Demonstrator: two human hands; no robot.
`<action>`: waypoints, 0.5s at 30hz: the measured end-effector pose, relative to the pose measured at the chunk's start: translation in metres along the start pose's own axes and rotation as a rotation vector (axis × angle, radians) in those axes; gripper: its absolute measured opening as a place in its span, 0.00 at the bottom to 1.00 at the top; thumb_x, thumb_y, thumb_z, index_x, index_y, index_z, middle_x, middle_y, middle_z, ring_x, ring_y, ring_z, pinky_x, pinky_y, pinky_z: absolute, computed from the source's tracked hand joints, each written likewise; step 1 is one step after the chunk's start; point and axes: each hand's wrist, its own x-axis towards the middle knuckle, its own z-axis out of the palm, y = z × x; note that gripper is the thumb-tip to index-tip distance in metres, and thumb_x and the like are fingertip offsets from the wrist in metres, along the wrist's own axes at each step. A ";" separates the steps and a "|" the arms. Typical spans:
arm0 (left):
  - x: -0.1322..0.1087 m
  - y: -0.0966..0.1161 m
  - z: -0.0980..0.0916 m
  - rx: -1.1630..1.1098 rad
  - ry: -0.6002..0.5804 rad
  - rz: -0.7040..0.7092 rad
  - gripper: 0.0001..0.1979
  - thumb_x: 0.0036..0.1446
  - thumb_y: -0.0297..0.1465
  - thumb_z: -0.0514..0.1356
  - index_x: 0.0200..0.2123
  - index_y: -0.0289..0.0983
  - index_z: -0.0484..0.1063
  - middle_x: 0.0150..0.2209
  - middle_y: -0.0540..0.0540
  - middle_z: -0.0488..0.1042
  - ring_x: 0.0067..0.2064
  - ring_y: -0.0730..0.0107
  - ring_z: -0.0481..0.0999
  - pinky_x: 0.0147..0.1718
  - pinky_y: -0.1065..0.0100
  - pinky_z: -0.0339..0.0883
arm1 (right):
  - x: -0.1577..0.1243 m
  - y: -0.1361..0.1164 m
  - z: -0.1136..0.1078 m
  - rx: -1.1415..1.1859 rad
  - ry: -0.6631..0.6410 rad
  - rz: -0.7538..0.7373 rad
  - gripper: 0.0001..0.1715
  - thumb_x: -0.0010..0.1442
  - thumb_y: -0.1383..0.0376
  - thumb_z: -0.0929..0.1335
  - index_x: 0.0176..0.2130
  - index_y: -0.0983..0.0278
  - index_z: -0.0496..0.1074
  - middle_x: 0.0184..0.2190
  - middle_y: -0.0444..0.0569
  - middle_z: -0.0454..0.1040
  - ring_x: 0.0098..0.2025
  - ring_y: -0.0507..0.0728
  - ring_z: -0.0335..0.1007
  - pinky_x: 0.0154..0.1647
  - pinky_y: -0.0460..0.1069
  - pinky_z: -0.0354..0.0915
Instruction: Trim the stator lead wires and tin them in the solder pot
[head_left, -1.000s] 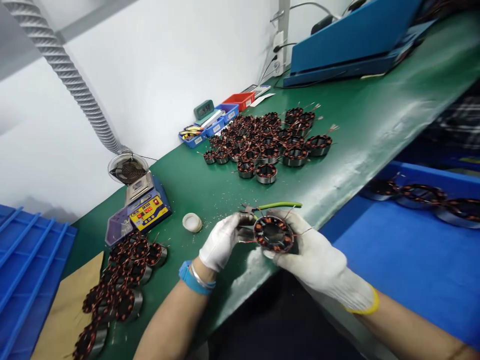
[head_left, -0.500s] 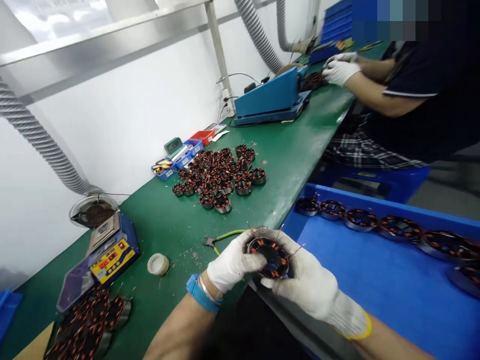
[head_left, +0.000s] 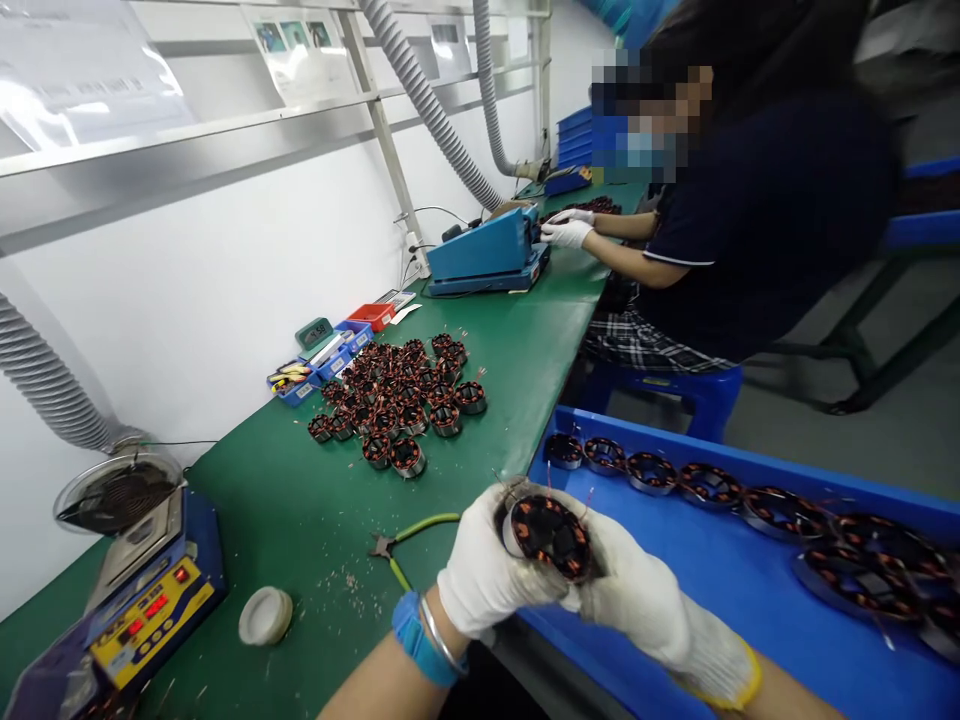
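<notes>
Both my gloved hands hold one round motor stator (head_left: 551, 536) with copper windings, over the front edge of the green bench (head_left: 300, 510). My left hand (head_left: 487, 575) wraps its left side and my right hand (head_left: 637, 600) grips its right side from below. Green-handled cutters (head_left: 409, 540) lie on the bench just left of my hands. A pile of several similar stators (head_left: 397, 395) sits farther back on the bench. To my right, a blue tray (head_left: 675, 640) carries a row of several stators (head_left: 709, 485).
A soldering station (head_left: 142, 610) and a small white round pot (head_left: 265, 615) stand at the near left. Small blue and red bins (head_left: 330, 355) sit by the wall. Farther along, a seated co-worker's gloved hands (head_left: 568, 230) work at a blue machine (head_left: 487, 250).
The view has swung up and to the right, bringing the co-worker and the blue tray more fully into sight. My hands still hold the stator, now closer to the tray.
</notes>
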 end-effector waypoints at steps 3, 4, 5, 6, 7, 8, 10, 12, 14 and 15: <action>0.008 -0.006 0.003 -0.016 0.020 0.064 0.61 0.30 0.66 0.73 0.60 0.31 0.69 0.56 0.32 0.78 0.62 0.38 0.74 0.69 0.44 0.61 | 0.006 0.013 -0.012 0.067 -0.024 -0.004 0.49 0.41 0.54 0.82 0.60 0.59 0.73 0.54 0.58 0.81 0.55 0.74 0.79 0.57 0.65 0.77; 0.010 -0.006 0.003 -0.019 0.040 0.079 0.61 0.33 0.65 0.74 0.62 0.30 0.67 0.58 0.31 0.76 0.63 0.39 0.73 0.70 0.45 0.60 | 0.008 0.017 -0.016 0.048 -0.013 -0.013 0.49 0.41 0.55 0.82 0.61 0.59 0.72 0.55 0.58 0.81 0.55 0.74 0.79 0.58 0.65 0.76; 0.012 -0.006 0.003 -0.016 0.067 0.086 0.60 0.35 0.62 0.74 0.63 0.30 0.66 0.61 0.30 0.75 0.64 0.40 0.72 0.70 0.45 0.59 | 0.010 0.020 -0.020 0.014 0.007 -0.020 0.49 0.43 0.56 0.81 0.61 0.59 0.71 0.56 0.58 0.80 0.56 0.73 0.79 0.58 0.64 0.76; 0.014 -0.005 0.002 -0.006 0.090 0.085 0.57 0.37 0.59 0.75 0.63 0.31 0.66 0.62 0.30 0.74 0.65 0.40 0.72 0.70 0.46 0.59 | 0.012 0.022 -0.023 -0.032 0.029 -0.022 0.48 0.44 0.57 0.81 0.61 0.59 0.70 0.57 0.59 0.79 0.56 0.72 0.79 0.59 0.64 0.75; 0.017 -0.004 0.002 0.009 0.104 0.081 0.52 0.40 0.55 0.76 0.62 0.31 0.68 0.62 0.31 0.74 0.65 0.41 0.72 0.70 0.46 0.59 | 0.013 0.023 -0.027 -0.076 0.049 -0.021 0.46 0.45 0.58 0.80 0.61 0.59 0.69 0.58 0.59 0.79 0.57 0.71 0.78 0.59 0.64 0.75; 0.021 -0.002 0.001 0.024 0.109 0.078 0.46 0.43 0.51 0.76 0.60 0.32 0.70 0.61 0.33 0.75 0.64 0.43 0.73 0.70 0.46 0.59 | 0.015 0.024 -0.029 -0.116 0.064 -0.018 0.45 0.46 0.59 0.79 0.61 0.59 0.69 0.58 0.59 0.78 0.57 0.70 0.78 0.59 0.63 0.75; 0.032 0.003 0.001 0.031 0.099 0.085 0.37 0.46 0.45 0.74 0.56 0.33 0.73 0.57 0.35 0.78 0.62 0.45 0.75 0.69 0.47 0.60 | 0.020 0.026 -0.035 -0.187 0.078 -0.020 0.45 0.47 0.60 0.78 0.62 0.60 0.68 0.57 0.59 0.78 0.57 0.70 0.78 0.59 0.63 0.75; 0.046 0.005 0.000 -0.010 0.099 0.092 0.37 0.44 0.43 0.75 0.56 0.33 0.73 0.57 0.34 0.78 0.61 0.46 0.75 0.68 0.48 0.62 | 0.031 0.031 -0.042 -0.265 0.105 -0.050 0.45 0.48 0.60 0.78 0.62 0.60 0.68 0.57 0.58 0.78 0.58 0.69 0.77 0.60 0.62 0.73; 0.058 0.005 -0.001 -0.083 0.132 0.075 0.44 0.42 0.44 0.75 0.60 0.32 0.68 0.62 0.31 0.74 0.62 0.45 0.75 0.66 0.49 0.65 | 0.052 0.038 -0.053 -0.389 0.173 -0.074 0.44 0.49 0.57 0.77 0.62 0.60 0.67 0.57 0.57 0.78 0.58 0.67 0.77 0.61 0.62 0.72; 0.061 0.003 -0.002 -0.105 0.161 0.063 0.48 0.42 0.45 0.75 0.63 0.32 0.66 0.64 0.30 0.71 0.62 0.45 0.74 0.65 0.50 0.66 | 0.067 0.042 -0.060 -0.463 0.221 -0.074 0.45 0.49 0.55 0.77 0.63 0.60 0.67 0.57 0.56 0.78 0.58 0.67 0.77 0.62 0.62 0.72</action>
